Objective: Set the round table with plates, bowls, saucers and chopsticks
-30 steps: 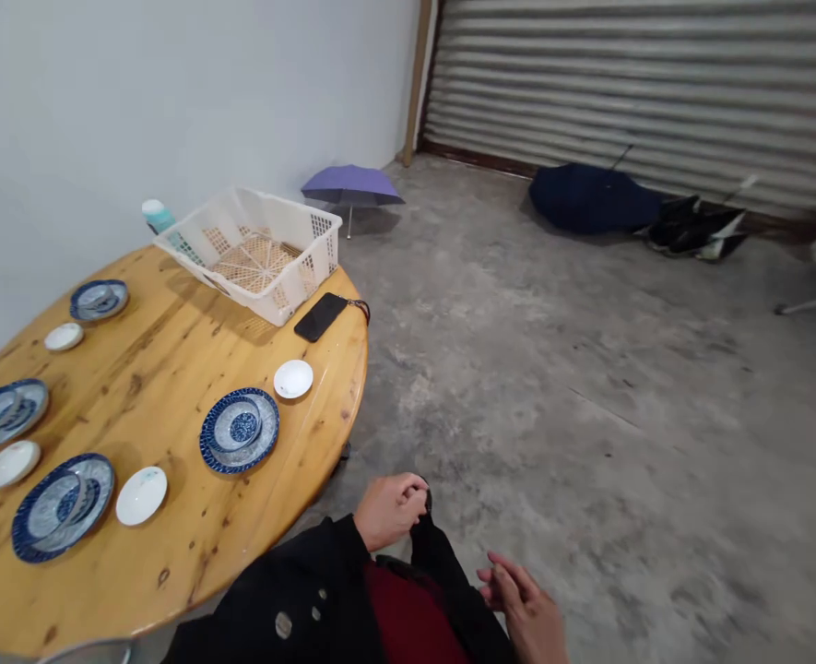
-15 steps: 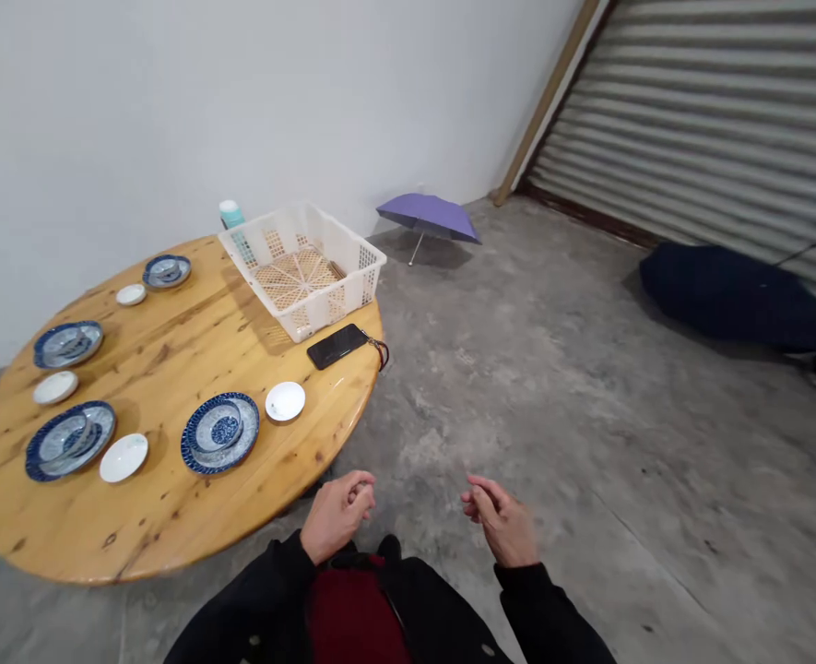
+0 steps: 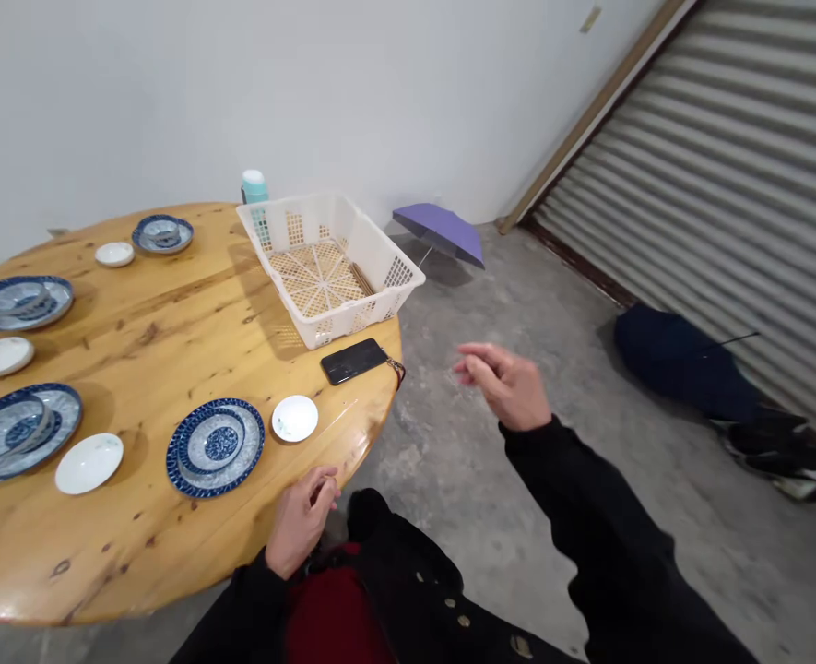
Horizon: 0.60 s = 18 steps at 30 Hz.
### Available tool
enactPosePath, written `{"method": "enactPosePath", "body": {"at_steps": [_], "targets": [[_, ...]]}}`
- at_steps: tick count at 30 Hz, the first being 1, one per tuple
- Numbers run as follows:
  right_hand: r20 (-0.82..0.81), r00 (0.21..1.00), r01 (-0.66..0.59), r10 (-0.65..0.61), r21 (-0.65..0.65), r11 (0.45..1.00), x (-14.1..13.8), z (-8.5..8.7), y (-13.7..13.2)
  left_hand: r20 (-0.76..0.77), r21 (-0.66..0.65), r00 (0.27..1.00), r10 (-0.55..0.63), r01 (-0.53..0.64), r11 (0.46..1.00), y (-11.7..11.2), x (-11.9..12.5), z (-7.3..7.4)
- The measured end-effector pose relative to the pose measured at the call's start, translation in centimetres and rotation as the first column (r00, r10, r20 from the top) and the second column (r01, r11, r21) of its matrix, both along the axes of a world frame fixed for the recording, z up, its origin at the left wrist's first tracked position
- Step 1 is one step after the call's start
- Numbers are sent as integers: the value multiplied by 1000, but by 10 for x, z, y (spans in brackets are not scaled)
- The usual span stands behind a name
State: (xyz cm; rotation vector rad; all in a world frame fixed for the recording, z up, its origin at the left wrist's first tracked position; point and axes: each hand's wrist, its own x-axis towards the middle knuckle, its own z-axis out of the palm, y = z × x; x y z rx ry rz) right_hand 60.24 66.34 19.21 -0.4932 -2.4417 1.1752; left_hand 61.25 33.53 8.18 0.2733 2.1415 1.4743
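My left hand [image 3: 302, 518] is over the table's near edge, its fingers loosely curled with nothing visible in them. Closest to it are a small white dish [image 3: 295, 419] and a blue-and-white plate [image 3: 252, 452] with a matching bowl [image 3: 212, 441] on it. My right hand [image 3: 511, 387] hangs above the concrete floor, right of the table, with thumb and fingers drawn together and nothing seen between them. Between that hand and the white plastic basket [image 3: 352, 323] there is open air. Thin brown sticks [image 3: 362, 278] lie inside the basket. A black phone [image 3: 354, 361] with a strap rests in front of it.
On the round wooden table [image 3: 165, 341] stand several more plate-and-bowl settings with white dishes, plus a turquoise bottle [image 3: 254, 187] behind the basket. A purple umbrella [image 3: 442, 231] lies open on the floor by the wall. A dark umbrella [image 3: 684, 360] is near the roller shutter [image 3: 718, 175].
My right hand has risen and reached forward. My left hand has shifted left, over the table edge. The view has come closer to the table and basket; the tableware has not been moved.
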Motion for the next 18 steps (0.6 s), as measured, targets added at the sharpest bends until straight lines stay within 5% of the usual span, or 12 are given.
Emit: {"method": "enactPosePath", "body": {"at_steps": [4, 7, 13, 18], "targets": [[145, 978, -192, 152, 318, 929, -106, 33, 19, 0, -2, 993, 115, -115, 993, -3, -17, -5], [294, 939, -307, 181, 474, 825, -201, 31, 31, -23, -33, 972, 233, -233, 972, -2, -34, -5], [649, 760, -484, 25, 540, 689, -359, -33, 50, -137, -118, 884, 447, -463, 879, 15, -74, 5], [744, 664, -595, 68, 471, 652, -414, -95, 60, -192, -115, 828, 526, -552, 826, 38, -105, 9]]}}
